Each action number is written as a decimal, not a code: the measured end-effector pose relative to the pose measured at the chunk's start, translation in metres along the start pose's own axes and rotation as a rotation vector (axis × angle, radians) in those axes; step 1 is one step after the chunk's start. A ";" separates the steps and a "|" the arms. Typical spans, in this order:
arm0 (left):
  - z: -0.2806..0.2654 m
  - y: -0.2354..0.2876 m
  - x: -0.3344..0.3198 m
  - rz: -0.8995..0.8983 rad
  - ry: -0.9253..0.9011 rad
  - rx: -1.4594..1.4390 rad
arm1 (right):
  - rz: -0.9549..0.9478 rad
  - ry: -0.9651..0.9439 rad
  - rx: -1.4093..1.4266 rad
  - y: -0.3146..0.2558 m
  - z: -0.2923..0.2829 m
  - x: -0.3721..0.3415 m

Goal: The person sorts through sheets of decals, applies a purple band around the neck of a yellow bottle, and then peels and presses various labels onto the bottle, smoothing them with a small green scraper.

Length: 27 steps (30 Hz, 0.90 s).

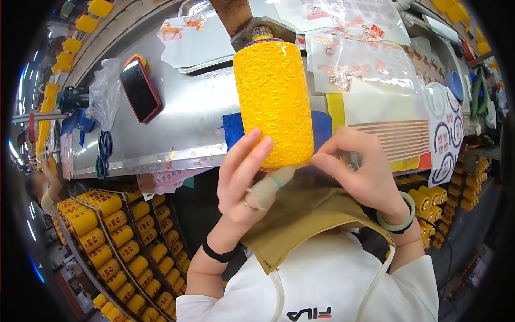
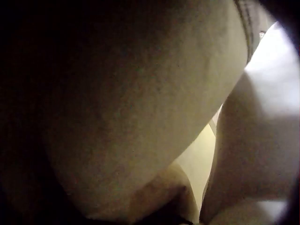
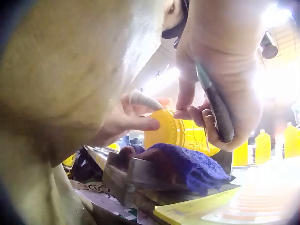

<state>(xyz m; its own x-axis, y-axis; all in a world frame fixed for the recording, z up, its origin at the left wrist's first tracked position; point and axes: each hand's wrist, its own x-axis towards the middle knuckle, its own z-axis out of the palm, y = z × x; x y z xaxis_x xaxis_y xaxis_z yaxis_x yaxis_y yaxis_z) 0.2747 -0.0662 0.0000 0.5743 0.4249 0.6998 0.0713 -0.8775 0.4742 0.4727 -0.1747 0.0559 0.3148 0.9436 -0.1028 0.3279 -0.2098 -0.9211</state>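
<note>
A yellow bottle [image 1: 273,96] with raised floral relief lies over a blue cloth [image 3: 192,166], its glass neck at a dark metal holder [image 1: 240,40]. My left hand [image 1: 244,185] grips it near the base, two fingers along its side. A pale cover wraps one digit, and a ring shows below it. My right hand [image 1: 359,161] brings its thumb and fingertip to the base's edge. In the right wrist view, its other fingers curl round a slim dark-handled tool [image 3: 218,110], whose kind is unclear. The left wrist view is dark and mostly blocked.
A phone [image 1: 140,90] lies on the metal table [image 1: 196,107] at left, near a clear plastic bag [image 1: 104,86]. Decal sheets [image 1: 365,59] spread at right, beside a striped sheet [image 1: 391,139]. Racked yellow bottles [image 1: 120,233] stand at lower left.
</note>
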 end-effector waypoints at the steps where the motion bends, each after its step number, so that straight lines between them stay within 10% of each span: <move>1: 0.000 -0.004 -0.003 -0.025 0.030 -0.055 | -0.001 -0.008 0.002 -0.003 0.000 0.000; 4: 0.009 0.001 -0.013 -0.369 0.149 -0.226 | -0.006 -0.007 0.015 -0.003 -0.001 -0.001; 18: -0.003 -0.004 0.002 0.041 -0.022 0.009 | 0.012 -0.001 0.015 0.000 0.001 0.001; 24: 0.006 0.002 -0.014 -0.458 0.213 -0.247 | 0.012 -0.010 0.047 -0.003 0.001 0.000; 27: 0.000 -0.002 -0.014 -0.029 0.056 0.086 | 0.017 0.005 0.026 -0.002 0.000 0.000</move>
<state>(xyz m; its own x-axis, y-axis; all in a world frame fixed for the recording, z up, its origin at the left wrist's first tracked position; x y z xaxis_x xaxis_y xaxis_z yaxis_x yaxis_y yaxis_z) 0.2665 -0.0708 -0.0106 0.5246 0.4599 0.7165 0.1580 -0.8795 0.4488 0.4722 -0.1742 0.0582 0.3247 0.9386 -0.1163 0.2992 -0.2186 -0.9288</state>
